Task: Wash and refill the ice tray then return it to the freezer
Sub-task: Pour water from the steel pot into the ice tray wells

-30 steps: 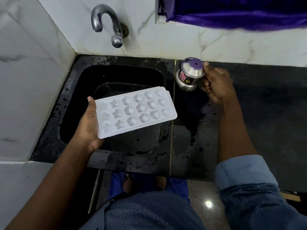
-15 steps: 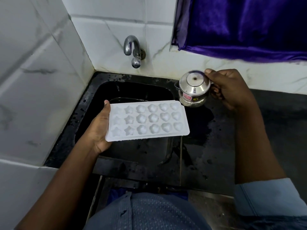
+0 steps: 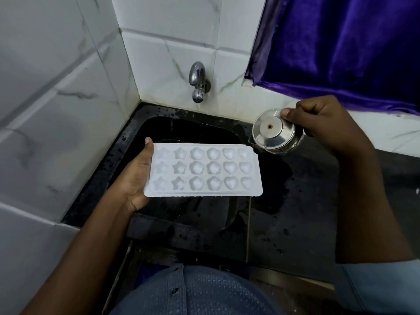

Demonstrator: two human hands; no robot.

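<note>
**A:** Where is the ice tray (image 3: 204, 171) lying relative to the hand?

**B:** It is hanging over the black sink (image 3: 102, 189), stretching away from the left hand (image 3: 136, 178) toward three o'clock. That hand is gripping the tray's short left end. The thumb is lying along the top of that edge, with its tip at the far corner, and the palm is pressing against the end. The fingers are hiding underneath.

**A:** How is the tray sitting?

**B:** It is lying roughly level with its cavities facing up. The stars are sitting nearest the hand, the rounded flowers in the middle and the hearts at the free end. I cannot tell whether water is standing in them.

**A:** And the other hand?

**B:** The right hand (image 3: 322, 123) is curling round the right side of a small steel jug (image 3: 275, 133), and the thumb is pressing on the lid's rim. The jug is hanging at about one o'clock from the tray, above the wet black counter (image 3: 306, 212). It is tilting so the lid is facing the person. Its spout is sitting just beside the tray's far right corner, and I cannot tell whether they are touching.

**A:** What is sitting beyond the tray?

**B:** A tap (image 3: 197, 83) is sticking out of the tiled wall at twelve o'clock.
</note>
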